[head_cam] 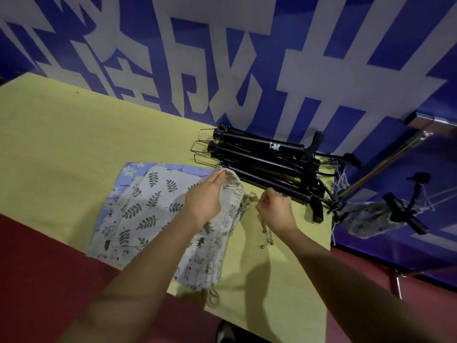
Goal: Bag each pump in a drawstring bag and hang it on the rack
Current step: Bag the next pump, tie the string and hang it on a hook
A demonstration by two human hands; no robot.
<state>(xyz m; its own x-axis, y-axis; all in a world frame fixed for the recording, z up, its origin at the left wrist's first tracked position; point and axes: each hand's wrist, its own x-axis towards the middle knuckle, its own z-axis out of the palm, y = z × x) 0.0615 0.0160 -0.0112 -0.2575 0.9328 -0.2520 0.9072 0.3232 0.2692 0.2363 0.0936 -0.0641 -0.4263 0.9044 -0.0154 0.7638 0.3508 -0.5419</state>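
Note:
A stack of patterned drawstring bags (146, 204) lies on the yellow table (61, 149). My left hand (205, 196) grips the mouth of the top bag (232, 184), lifting its rim. My right hand (274, 211) pinches that bag's drawstring (268, 233), which dangles down to the table. Several black pumps (262, 164) lie piled at the table's right end, just beyond both hands. To the right, a bagged pump (378, 214) hangs from the metal rack (385, 157).
A blue banner with large white characters (222, 58) stands behind the table. Dark red floor (37, 280) runs along the table's near edge. The rack's leg (398, 285) stands at the lower right.

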